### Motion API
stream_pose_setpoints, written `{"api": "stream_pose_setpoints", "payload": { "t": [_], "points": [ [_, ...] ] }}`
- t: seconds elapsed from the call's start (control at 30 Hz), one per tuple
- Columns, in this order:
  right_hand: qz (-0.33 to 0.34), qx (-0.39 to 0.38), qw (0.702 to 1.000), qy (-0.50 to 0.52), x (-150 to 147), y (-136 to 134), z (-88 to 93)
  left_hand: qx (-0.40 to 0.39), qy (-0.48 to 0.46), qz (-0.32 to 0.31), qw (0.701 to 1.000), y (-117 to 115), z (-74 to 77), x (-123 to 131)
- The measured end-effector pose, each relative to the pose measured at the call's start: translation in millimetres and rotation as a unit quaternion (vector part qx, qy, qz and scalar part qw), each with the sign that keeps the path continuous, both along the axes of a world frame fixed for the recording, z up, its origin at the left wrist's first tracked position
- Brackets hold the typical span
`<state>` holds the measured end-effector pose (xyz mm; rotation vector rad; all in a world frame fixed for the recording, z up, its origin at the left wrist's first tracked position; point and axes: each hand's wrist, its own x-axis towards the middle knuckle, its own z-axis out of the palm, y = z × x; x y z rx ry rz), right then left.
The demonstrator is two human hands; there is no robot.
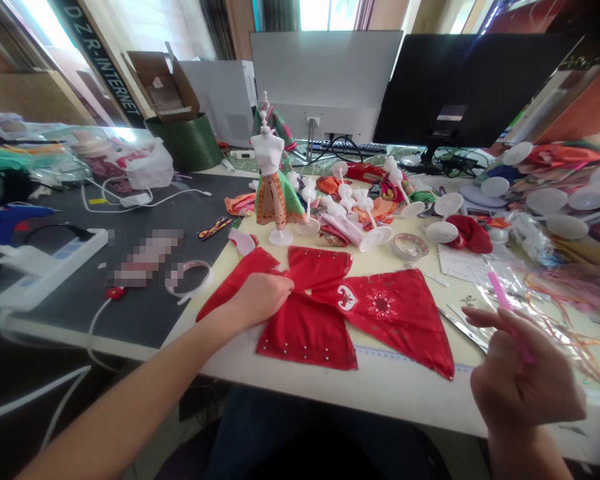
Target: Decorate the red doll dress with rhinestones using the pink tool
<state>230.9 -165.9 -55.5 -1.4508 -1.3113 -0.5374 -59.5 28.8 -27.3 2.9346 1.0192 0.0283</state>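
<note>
A small red garment (305, 327) lies spread in a cross shape on the cream mat, with white embroidery on its right panel and small studs along its front edge. My left hand (265, 297) is closed at its middle, fingertips pinching the cloth. Off to the right, my right hand (527, 373) is raised over the table. It grips a slim pink pen-shaped tool (500, 292), with the index finger pointing left. Between the garment and that hand lie metal scissors (463, 327), partly covered by the hand. A ruler (387, 355) sticks out from under the cloth.
A mini dress form (270, 157) in a green and orange skirt stands behind the garment. Rolls of tape (411, 245), white stands (365, 200) and fabric scraps crowd the back and right. At left are a power strip (55, 267) and a blue glue gun (10, 220). Monitors (325, 73) stand behind.
</note>
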Motion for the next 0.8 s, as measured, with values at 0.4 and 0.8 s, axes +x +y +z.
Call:
{"api": "stream_pose_setpoints", "payload": {
  "t": [0.4,0.8],
  "points": [
    [0.049,0.002,0.997,-0.063,-14.4,2.4,16.3,0.055,-0.027,0.094,0.994,32.0,6.9,-16.5],
    [0.123,-0.276,0.903,-0.307,-12.5,23.9,1.0,0.013,-0.046,0.093,0.994,26.9,-2.4,12.3]
  ]
}}
